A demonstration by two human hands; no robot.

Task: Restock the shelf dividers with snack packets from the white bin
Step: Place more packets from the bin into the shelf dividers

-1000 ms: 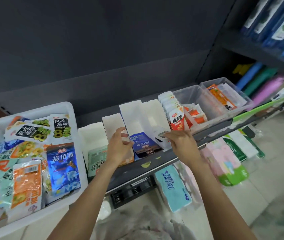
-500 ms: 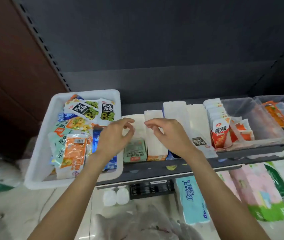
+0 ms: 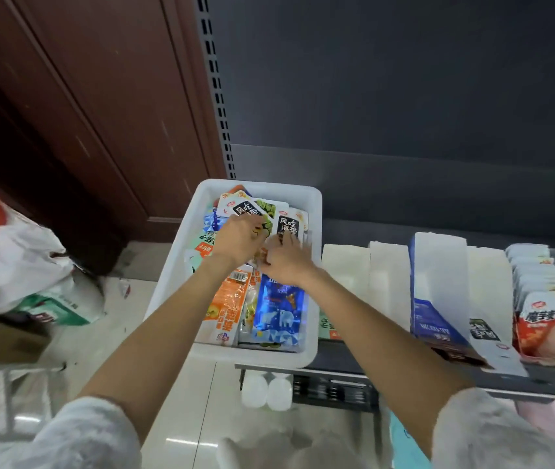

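Snack packets crowd the white bin; both hands' curled fingers should pinch one matching kind, grip unclear.

1. One white bin sits at the left end of the shelf
2. Two hands reach into it: the left hand and the right hand
3. Two seaweed packets with black labels lie at the far end of the bin
4. One orange packet and one blue packet lie at the near end; the packets beneath are too jumbled to count
5. Four white shelf dividers stand in a row to the right of the bin
6. Two white bottles stand under the shelf
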